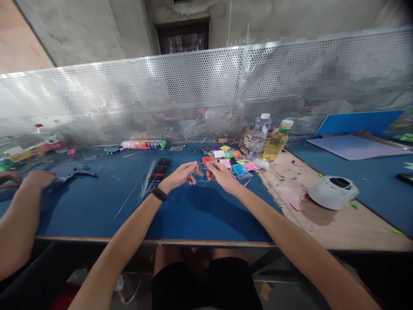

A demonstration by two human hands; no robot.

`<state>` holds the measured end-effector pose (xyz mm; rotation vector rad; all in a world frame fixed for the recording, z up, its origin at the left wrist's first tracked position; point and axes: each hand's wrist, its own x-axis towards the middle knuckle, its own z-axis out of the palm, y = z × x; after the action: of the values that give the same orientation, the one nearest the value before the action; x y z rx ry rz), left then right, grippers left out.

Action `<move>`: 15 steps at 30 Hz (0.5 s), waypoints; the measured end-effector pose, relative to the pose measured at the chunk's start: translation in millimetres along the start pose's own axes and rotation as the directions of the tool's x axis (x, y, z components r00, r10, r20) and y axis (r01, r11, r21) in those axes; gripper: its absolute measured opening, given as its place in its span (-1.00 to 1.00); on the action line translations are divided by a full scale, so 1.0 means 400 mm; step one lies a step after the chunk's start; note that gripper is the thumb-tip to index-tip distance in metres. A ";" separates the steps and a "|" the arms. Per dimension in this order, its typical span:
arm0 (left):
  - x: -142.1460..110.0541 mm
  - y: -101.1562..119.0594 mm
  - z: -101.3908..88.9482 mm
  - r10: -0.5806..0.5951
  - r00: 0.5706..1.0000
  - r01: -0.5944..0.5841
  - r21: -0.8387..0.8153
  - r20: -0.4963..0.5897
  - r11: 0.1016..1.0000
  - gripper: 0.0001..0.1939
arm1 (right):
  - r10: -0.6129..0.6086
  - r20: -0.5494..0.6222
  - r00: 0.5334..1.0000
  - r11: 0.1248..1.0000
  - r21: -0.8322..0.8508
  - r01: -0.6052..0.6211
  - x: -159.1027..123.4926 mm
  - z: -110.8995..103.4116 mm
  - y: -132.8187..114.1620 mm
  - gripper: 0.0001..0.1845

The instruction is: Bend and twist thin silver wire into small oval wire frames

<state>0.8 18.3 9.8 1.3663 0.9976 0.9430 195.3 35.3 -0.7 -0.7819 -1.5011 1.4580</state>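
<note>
Both hands are raised over the blue table mat (206, 215), close together. My left hand (185, 174) has its fingers curled in a pinch on a thin wire. Across a small gap, my right hand (221, 174) pinches the same pale, fine strand, which is only faintly visible between them. Its exact shape is too thin to make out. Just behind my right hand lie small coloured packets (241, 171), blue, pink, orange and green among them. Left of my left hand are a dark phone (161, 168) and a bundle of thin wires (143, 188).
A clear bottle (258, 137) and a bottle of yellow liquid (277, 142) stand back right. A white round container (332, 192) sits on the bare wood strip. At left, a co-worker's hand (40, 178) is near a dark tool (79, 172). A perforated metal screen (193, 94) closes the back.
</note>
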 end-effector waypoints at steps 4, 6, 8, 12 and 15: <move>-0.003 0.009 -0.001 -0.057 0.997 0.064 -0.140 0.052 0.988 -0.60 | 0.062 -0.034 0.997 0.993 0.105 -0.058 0.004 -0.003 0.002 -0.66; -0.004 0.012 -0.004 -0.051 0.996 0.065 -0.202 0.072 0.977 -0.62 | 0.101 -0.011 0.995 0.979 0.182 -0.097 0.003 -0.002 0.000 -0.68; -0.004 0.012 -0.008 -0.039 0.995 0.060 -0.249 0.089 0.967 -0.64 | 0.127 0.042 0.991 0.957 0.257 -0.134 -0.001 0.000 -0.005 -0.71; -0.006 0.010 -0.012 -0.020 0.992 0.058 -0.314 0.124 0.948 -0.65 | 0.157 0.116 0.981 0.916 0.353 -0.188 -0.007 0.001 -0.019 -0.78; -0.008 0.009 -0.011 -0.008 0.989 0.062 -0.360 0.150 0.931 -0.65 | 0.148 0.122 0.981 0.908 0.376 -0.184 -0.006 -0.004 -0.022 -0.80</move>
<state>-4.4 16.9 13.5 1.0837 0.6913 0.9328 198.7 32.9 7.4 -0.6170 -1.1756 1.8681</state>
